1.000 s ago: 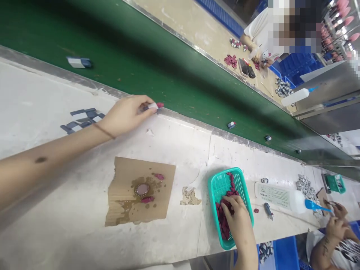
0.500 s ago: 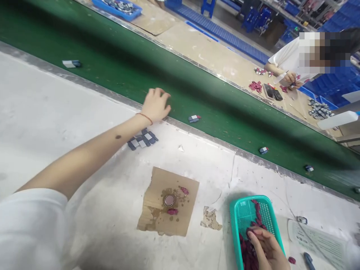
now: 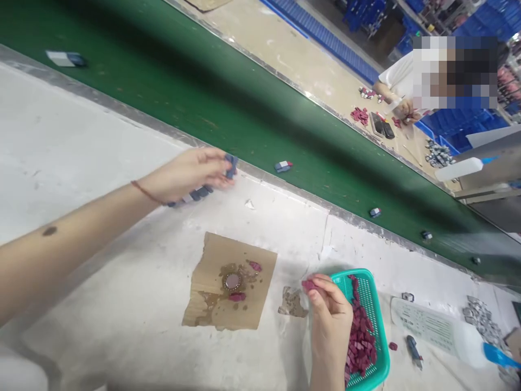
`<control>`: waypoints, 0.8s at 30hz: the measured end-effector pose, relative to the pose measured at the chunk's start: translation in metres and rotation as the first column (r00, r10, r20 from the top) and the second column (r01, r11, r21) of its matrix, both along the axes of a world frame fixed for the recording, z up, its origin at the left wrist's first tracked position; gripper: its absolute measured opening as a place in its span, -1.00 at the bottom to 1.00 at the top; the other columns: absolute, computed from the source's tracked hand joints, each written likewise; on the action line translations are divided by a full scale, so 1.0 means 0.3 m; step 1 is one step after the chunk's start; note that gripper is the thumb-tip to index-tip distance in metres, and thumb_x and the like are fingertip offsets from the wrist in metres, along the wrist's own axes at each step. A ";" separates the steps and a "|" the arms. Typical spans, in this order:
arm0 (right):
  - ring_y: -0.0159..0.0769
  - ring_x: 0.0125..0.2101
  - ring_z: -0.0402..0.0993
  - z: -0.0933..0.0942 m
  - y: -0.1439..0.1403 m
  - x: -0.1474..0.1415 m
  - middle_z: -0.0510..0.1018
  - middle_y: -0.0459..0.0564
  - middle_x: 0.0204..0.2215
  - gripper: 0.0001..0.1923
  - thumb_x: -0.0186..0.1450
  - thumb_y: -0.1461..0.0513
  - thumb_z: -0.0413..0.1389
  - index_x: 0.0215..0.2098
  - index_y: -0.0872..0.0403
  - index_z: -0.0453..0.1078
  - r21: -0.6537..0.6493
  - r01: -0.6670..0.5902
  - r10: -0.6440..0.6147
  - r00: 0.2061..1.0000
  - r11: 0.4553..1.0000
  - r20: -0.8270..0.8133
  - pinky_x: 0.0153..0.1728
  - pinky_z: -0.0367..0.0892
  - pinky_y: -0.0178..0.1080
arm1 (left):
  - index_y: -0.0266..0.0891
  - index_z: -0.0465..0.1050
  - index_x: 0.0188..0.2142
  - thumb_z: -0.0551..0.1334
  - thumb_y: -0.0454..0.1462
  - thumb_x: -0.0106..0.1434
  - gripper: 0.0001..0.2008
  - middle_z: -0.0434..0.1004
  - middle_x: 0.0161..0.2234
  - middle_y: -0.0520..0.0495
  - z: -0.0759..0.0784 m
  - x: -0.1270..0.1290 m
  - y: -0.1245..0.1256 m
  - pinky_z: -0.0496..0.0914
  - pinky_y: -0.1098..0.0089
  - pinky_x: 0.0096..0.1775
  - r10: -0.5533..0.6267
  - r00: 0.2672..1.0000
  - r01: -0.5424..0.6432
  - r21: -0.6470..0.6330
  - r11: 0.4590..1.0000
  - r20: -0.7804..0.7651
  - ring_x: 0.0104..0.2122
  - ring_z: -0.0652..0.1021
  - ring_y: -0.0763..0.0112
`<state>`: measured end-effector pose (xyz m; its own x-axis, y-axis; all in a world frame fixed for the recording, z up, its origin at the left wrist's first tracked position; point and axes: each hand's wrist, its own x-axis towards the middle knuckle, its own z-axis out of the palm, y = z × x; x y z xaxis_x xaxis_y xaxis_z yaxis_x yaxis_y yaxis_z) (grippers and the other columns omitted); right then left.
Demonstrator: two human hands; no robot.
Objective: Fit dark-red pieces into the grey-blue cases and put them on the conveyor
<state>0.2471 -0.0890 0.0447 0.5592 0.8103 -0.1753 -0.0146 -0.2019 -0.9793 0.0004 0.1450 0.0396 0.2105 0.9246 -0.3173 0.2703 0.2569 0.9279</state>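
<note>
My left hand [image 3: 189, 171], slightly blurred, pinches a small dark blue-grey plastic piece [image 3: 231, 165] over the near edge of the belt. Under its wrist a few more dark blue and white pieces [image 3: 199, 193] lie on the white table, partly hidden. Between the thumb and fingers of my right hand [image 3: 330, 312] is a small maroon piece [image 3: 310, 285]. That hand is just left of a teal basket [image 3: 382, 355] holding many maroon pieces [image 3: 361, 345]. On a stained cardboard sheet [image 3: 254, 312] sit a round cap [image 3: 232, 281] and two maroon pieces [image 3: 236, 297].
A green conveyor belt [image 3: 228, 108] crosses the view, carrying several spaced pieces [image 3: 284, 166]. Right of the basket lie a bottle with a blue tip [image 3: 443, 326], a dark blue piece [image 3: 414, 350] and a grey pile [image 3: 482, 317]. Across the belt sits a co-worker [image 3: 401, 76].
My left hand has drawn back from the belt and now holds a dark blue-grey piece. My right hand has lifted out of the basket and moved left with a maroon piece.
</note>
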 end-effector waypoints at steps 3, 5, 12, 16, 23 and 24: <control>-0.26 -0.37 0.58 -0.024 0.034 -0.043 0.62 0.00 -0.35 -0.88 0.06 0.30 0.33 -0.39 0.02 0.60 -0.006 -0.130 0.130 0.991 0.991 -0.016 -0.39 0.50 -0.28 | -0.29 0.47 -0.27 0.33 -0.24 0.15 -0.81 0.62 -0.27 -0.11 -0.011 0.002 -0.126 0.50 0.27 -0.12 -0.100 0.962 0.139 -0.142 0.980 0.252 -0.25 0.61 0.29; -0.25 -0.35 0.58 -0.041 0.054 -0.067 0.62 0.01 -0.32 -0.87 0.06 0.29 0.32 -0.37 0.02 0.61 -0.022 -0.184 0.183 0.983 0.983 -0.029 -0.38 0.50 -0.27 | -0.26 0.48 -0.30 0.41 -0.19 0.04 -0.74 0.63 -0.31 -0.08 -0.019 -0.001 -0.202 0.48 0.27 -0.12 -0.119 0.941 0.186 -0.191 0.964 0.316 -0.26 0.60 0.28; -0.22 -0.33 0.59 -0.082 0.090 -0.124 0.65 0.00 -0.40 -0.96 0.08 0.26 0.32 -0.44 0.03 0.59 -0.066 -0.291 0.290 0.957 0.954 -0.025 -0.37 0.51 -0.26 | -0.22 0.45 -0.12 0.39 -0.14 0.06 -0.59 0.56 -0.40 0.02 -0.025 -0.008 -0.352 0.43 0.36 -0.30 -0.110 0.907 0.253 -0.319 0.913 0.406 -0.45 0.51 0.41; -0.25 -0.31 0.59 -0.080 0.096 -0.148 0.64 0.00 -0.37 -0.90 0.19 0.32 0.24 -0.36 0.01 0.58 -0.048 -0.453 0.454 0.870 0.890 0.193 -0.33 0.52 -0.27 | -0.22 0.48 -0.15 0.39 -0.16 0.05 -0.63 0.55 -0.33 0.00 -0.031 -0.028 -0.382 0.43 0.37 -0.26 -0.092 0.929 0.226 -0.351 0.909 0.359 -0.38 0.51 0.39; -0.28 -0.25 0.57 -0.083 0.099 -0.204 0.61 0.03 -0.29 -0.80 0.33 0.40 0.09 -0.17 0.04 0.48 -0.017 -0.728 0.614 0.565 0.685 0.552 -0.17 0.52 -0.22 | -0.25 0.45 -0.10 0.43 -0.21 -0.03 -0.53 0.56 -0.40 0.01 -0.077 -0.057 -0.418 0.42 0.41 -0.33 -0.081 0.916 0.266 -0.443 0.856 0.393 -0.44 0.51 0.41; -0.27 -0.26 0.57 -0.086 0.099 -0.209 0.60 0.05 -0.29 -0.80 0.35 0.40 0.07 -0.17 0.05 0.47 -0.021 -0.751 0.615 0.524 0.660 0.588 -0.19 0.52 -0.22 | -0.25 0.45 -0.09 0.43 -0.22 -0.03 -0.52 0.56 -0.39 0.00 -0.081 -0.057 -0.422 0.42 0.41 -0.32 -0.083 0.911 0.275 -0.443 0.854 0.404 -0.43 0.52 0.41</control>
<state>0.1845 -0.0594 0.0188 -0.2446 0.9546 0.1701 0.5371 0.2795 -0.7958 -0.0167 0.0183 0.0153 0.5433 0.6085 -0.5784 0.0310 0.6739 0.7382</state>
